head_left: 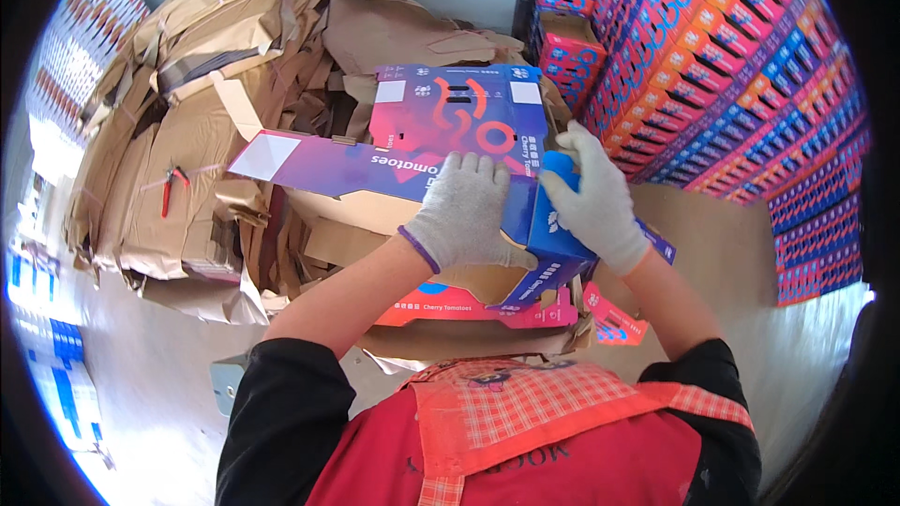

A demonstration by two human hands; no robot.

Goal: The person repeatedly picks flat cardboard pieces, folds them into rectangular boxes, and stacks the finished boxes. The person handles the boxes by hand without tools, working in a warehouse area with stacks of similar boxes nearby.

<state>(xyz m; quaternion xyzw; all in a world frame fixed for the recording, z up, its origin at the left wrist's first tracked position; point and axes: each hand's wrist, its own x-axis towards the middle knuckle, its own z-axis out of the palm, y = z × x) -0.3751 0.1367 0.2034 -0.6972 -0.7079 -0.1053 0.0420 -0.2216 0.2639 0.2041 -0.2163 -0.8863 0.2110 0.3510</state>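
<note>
The part-folded carton (523,220), printed in blue, purple and pink, is right in front of you, its plain brown inside partly showing. Your left hand (459,213), in a pale knit glove, lies over it with the fingertips on the printed panel; you cannot tell from this view whether it grips. Your right hand (595,197), gloved too, is closed round the blue right end, thumb toward you.

Below the carton, a red-pink printed sheet (441,305) shows along the near side, among brown cardboard; whatever surface carries them is hidden. To your left stands a bulky bundle of brown cardboard (164,197), with 1 pair of red-handled pliers (175,189) on it. To your right, printed boxes (722,56) are stacked in tall, slanting-looking rows.

White lettering and simple line drawings run across the carton's panels, and 3 white rectangles sit near its corners. The red-pink sheet bears white lettering too.

The carton's long panel juts left as far as the bundle's edge. A strip of pale floor (698,225) lies between your right forearm and the stacked boxes.
</note>
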